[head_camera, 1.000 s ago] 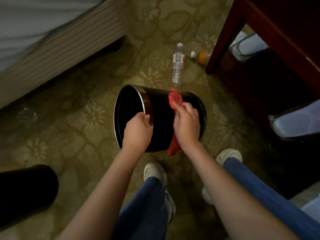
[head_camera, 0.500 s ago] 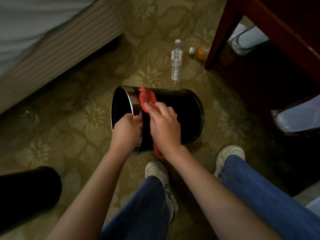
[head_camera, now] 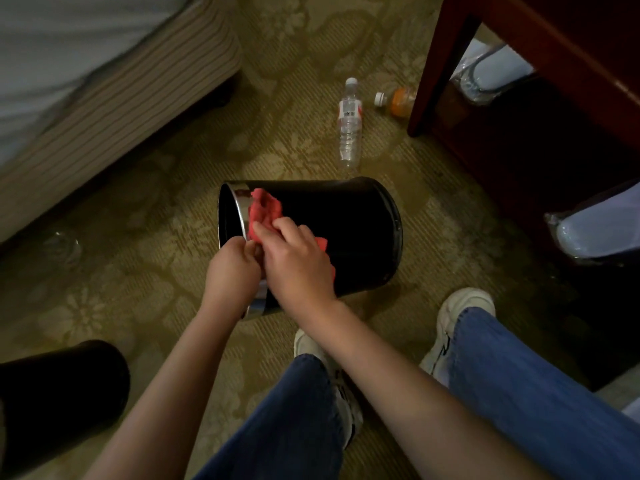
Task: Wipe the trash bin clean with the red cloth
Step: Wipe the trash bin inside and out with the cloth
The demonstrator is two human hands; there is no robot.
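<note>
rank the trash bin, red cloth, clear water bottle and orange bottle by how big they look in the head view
1. trash bin
2-3. clear water bottle and red cloth: unsure, the cloth is partly under the right hand
4. orange bottle, partly behind the table leg

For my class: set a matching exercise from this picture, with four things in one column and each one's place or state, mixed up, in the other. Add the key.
Things
1. cloth
2. bin
3. clear bottle
4. left hand

Place or state
a. lies on the carpet beyond the bin
b. grips the bin's rim
c. on its side, mouth facing left
d. on the bin, under the right hand

Pairs: 1-d, 2-c, 3-a, 4-b
</note>
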